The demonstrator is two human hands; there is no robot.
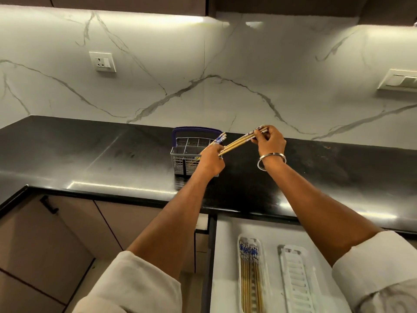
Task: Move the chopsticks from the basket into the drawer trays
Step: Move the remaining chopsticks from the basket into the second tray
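A grey wire basket (180,154) with a blue handle stands on the black counter. Chopsticks with blue-patterned tops (219,138) lean in it. My left hand (211,160) is in front of the basket and grips the lower ends of a bundle of wooden chopsticks (237,142). My right hand (269,138) pinches the upper patterned ends of the same bundle, which slants above the counter. In the open drawer below, the left white tray (239,249) holds several chopsticks (249,279). The right white tray (295,283) has nothing in it.
The black counter (112,159) runs along a marble wall with a socket (102,61) and a switch plate (399,80). The white-lined open drawer (225,256) sits under the counter edge at lower right. Cabinet doors with a dark handle (48,205) are at lower left.
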